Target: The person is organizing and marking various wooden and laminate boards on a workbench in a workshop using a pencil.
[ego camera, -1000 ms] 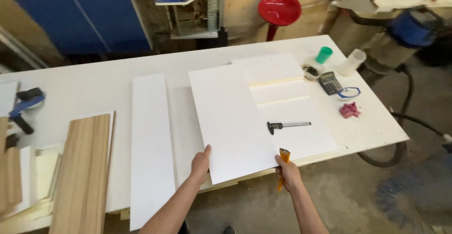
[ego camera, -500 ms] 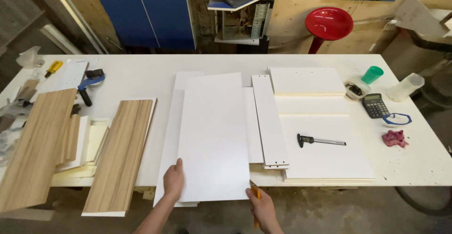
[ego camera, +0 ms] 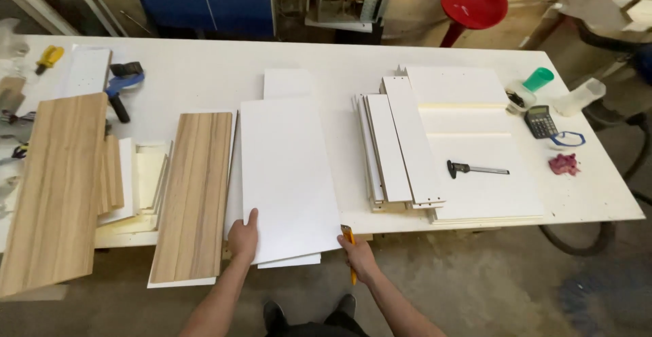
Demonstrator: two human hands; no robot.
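head view: both hands [ego camera: 243, 240] grip white panel [ego camera: 288, 174] overhanging table edge [ego camera: 475, 223].

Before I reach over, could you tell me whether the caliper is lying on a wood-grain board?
No, the caliper lies on a white panel.

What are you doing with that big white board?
A person stands at a white workbench and holds a white panel by its near edge. The left hand grips one corner; the right hand steadies the other and also holds a yellow pencil. Wood-grain boards lie to the left, more white panels to the right.
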